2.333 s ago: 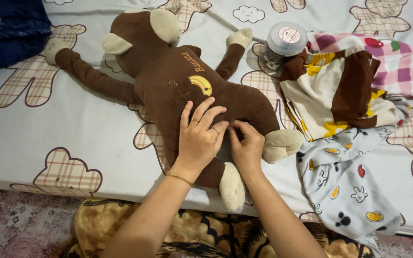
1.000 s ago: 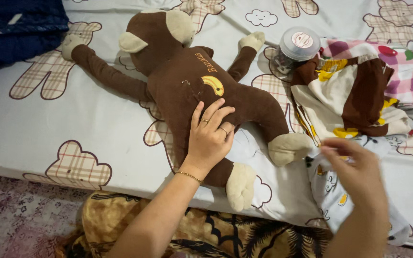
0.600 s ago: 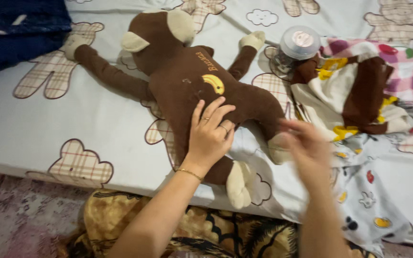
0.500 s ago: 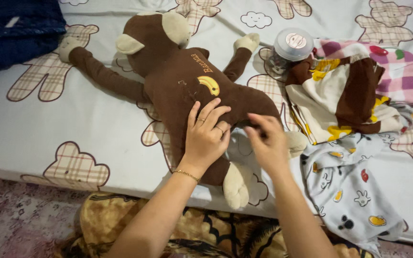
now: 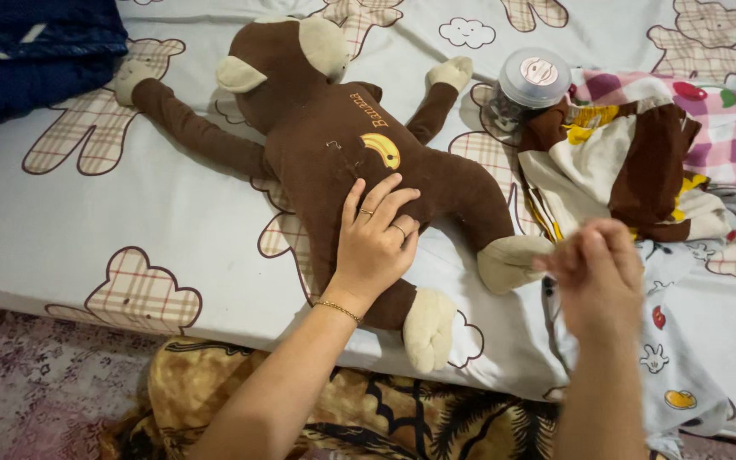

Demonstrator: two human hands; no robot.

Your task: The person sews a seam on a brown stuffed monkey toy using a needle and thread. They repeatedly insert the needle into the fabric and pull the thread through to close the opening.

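One brown plush monkey (image 5: 334, 145) lies face down on the bedsheet (image 5: 70, 221), its head towards 11 o'clock and its two legs towards 5 o'clock; a yellow banana patch sits on its back, and its two cream ears, two cream hands and two cream feet all show. The left hand (image 5: 374, 243) lies flat on the toy's lower back, fingers spread and pressing on the fabric, two rings on the fingers and one thin gold bracelet (image 5: 338, 311) at the wrist. The right hand (image 5: 596, 273) is raised off the bed at 4 o'clock from the monkey, just beside its cream foot, with the fingertips drawn together as if pinching something fine; it is blurred, so I cannot tell what, if anything, is between them. At 2 o'clock stands one round clear jar (image 5: 528, 83) with a grey lid, touching a pile of three cloths: one pink checked cloth (image 5: 717, 128), one brown, white and yellow cloth (image 5: 623, 170), and one pale cartoon-printed cloth (image 5: 683, 358) that runs down under the right hand. One dark blue fabric (image 5: 19, 51) lies at 10 o'clock. Below the bed edge, at 6 o'clock, is one gold and black patterned fabric (image 5: 385, 417).
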